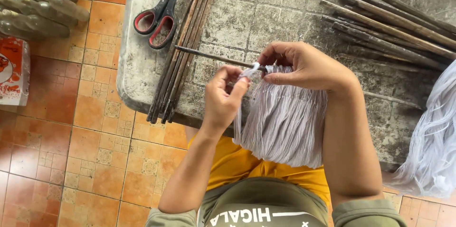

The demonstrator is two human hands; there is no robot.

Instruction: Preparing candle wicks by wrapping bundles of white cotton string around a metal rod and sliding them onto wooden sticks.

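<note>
Bottles [40, 4]: clear, stacked at the far left on the orange tiled floor [95, 127].
Scissors [159, 15]: red-handled, lay closed on the worn slab [266, 13].
Stick bundle [183, 51]: dark, thin, ran along the slab's left edge.
Left hand [223, 99]: closed, pinching a white cord end [249, 71].
Thread bundle [285, 118]: pale grey, fine strands hung fringe-like from a thin dark rod [213, 57], over the lap.
Right hand [304, 68]: closed on the bundle's top, probably gripping the rod too.
Loose sticks [389, 23]: piled at upper right.
Spare threads [434, 146]: at right edge.
</note>
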